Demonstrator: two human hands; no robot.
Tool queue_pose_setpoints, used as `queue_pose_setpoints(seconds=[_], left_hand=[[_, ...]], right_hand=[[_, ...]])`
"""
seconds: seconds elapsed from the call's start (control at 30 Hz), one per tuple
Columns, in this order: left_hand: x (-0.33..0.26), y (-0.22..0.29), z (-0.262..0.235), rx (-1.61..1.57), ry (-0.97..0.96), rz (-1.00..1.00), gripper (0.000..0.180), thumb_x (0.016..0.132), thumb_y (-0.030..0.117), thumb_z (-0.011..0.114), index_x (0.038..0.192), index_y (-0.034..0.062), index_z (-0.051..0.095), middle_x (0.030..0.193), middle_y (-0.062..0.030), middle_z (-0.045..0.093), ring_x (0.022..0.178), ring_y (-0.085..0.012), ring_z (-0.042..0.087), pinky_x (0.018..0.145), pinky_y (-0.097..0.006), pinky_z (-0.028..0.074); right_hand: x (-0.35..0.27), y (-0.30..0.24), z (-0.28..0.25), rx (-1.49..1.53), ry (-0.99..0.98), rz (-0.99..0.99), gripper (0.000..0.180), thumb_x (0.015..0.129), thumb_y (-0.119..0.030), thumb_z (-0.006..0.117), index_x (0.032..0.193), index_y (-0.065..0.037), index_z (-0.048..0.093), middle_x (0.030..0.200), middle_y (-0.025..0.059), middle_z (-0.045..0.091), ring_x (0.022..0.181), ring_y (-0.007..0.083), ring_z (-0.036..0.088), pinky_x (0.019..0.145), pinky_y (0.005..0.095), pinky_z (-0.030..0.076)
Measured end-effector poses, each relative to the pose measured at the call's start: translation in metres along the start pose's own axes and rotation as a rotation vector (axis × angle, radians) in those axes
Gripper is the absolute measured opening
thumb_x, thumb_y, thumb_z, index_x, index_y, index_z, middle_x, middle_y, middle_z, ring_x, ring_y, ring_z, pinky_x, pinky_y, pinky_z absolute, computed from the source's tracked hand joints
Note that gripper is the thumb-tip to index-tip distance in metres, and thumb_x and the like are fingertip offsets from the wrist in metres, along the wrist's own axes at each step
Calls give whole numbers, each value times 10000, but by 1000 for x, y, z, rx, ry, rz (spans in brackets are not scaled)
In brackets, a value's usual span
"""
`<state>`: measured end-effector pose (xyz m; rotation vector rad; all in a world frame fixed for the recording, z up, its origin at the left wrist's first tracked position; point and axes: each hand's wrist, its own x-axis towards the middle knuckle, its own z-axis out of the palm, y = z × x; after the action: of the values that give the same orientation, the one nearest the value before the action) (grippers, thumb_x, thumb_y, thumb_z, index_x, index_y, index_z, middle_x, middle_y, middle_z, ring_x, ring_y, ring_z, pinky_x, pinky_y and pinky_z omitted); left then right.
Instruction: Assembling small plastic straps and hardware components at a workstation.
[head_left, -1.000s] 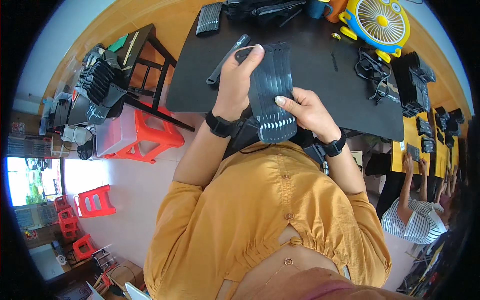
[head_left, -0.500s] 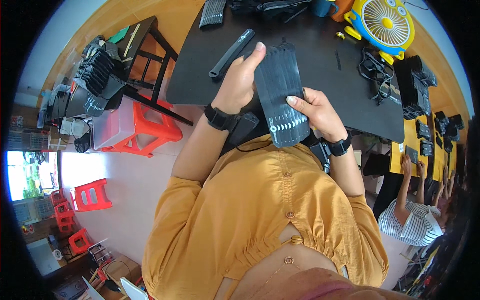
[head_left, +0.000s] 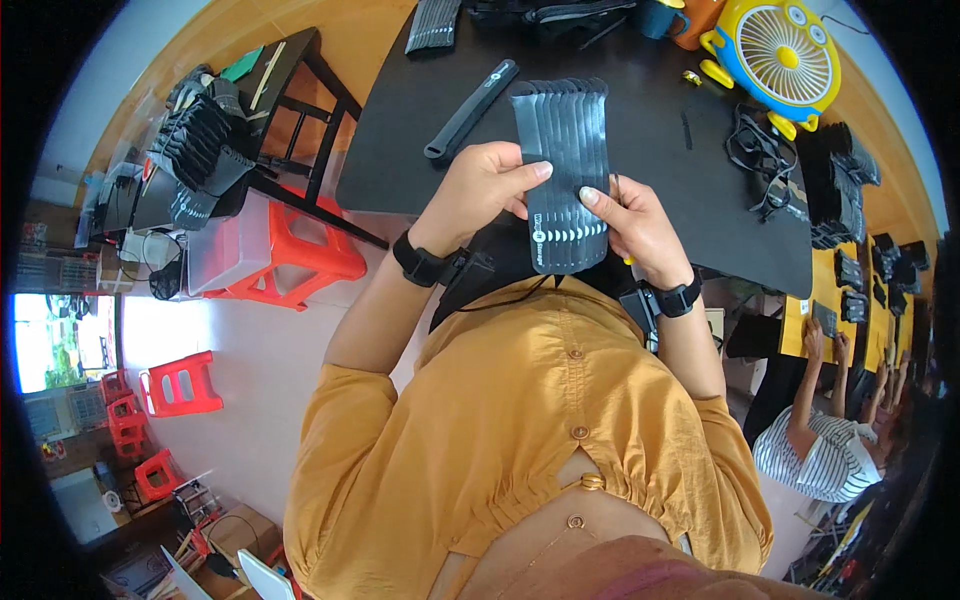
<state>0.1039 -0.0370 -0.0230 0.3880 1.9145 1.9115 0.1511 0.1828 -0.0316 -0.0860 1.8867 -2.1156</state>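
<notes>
Both my hands hold a fanned stack of several flat black straps (head_left: pixel 563 165) above the near edge of a black table (head_left: pixel 660 150). My left hand (head_left: pixel 480 190) grips the stack's left edge with the fingers curled over it. From the right side, my right hand (head_left: pixel 630 220) holds it, thumb pressed on the front. The straps stand lengthwise away from me, with round light marks near their lower ends. Each wrist wears a black band.
On the table lie a long black strap (head_left: pixel 470 95), a yellow fan (head_left: pixel 780 50), tangled black cords (head_left: pixel 760 160) and more strap bundles (head_left: pixel 435 25). Red stools (head_left: pixel 290 255) and piled black gear (head_left: pixel 195 150) stand left. Another person (head_left: pixel 820 450) sits at right.
The strap stack has shifted up and away from my body, and my hands have re-gripped it, squaring the straps into a neater fan.
</notes>
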Motion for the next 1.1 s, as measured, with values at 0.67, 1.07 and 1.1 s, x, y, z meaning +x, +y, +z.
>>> queue_pose_setpoints(seconds=[0.67, 1.07, 1.1], left_hand=[[-6, -8, -9, -165, 165, 27, 376, 1027, 279, 507, 1228, -36, 554, 1041, -113, 663, 822, -132, 668, 675, -244, 555], [-3, 10, 0, -171, 96, 121, 300, 1030, 237, 514, 1145, -23, 612, 1002, -31, 676, 882, -68, 612, 784, -228, 496], [-2, 11, -1, -167, 100, 126, 300, 1030, 237, 514, 1145, -23, 612, 1002, -31, 676, 882, -68, 612, 784, -228, 496]], right_hand=[[7, -8, -3, 34, 43, 13, 206, 976, -156, 623, 1094, 12, 643, 958, 47, 698, 845, 75, 643, 732, 245, 546], [13, -19, 26, -506, 109, -548, 474, 875, -263, 739, 1308, -111, 621, 839, 16, 659, 652, 92, 542, 590, 238, 452], [14, -19, 25, -455, 170, -469, 457, 862, -223, 754, 1291, -120, 633, 836, 3, 658, 650, 71, 533, 573, 231, 446]])
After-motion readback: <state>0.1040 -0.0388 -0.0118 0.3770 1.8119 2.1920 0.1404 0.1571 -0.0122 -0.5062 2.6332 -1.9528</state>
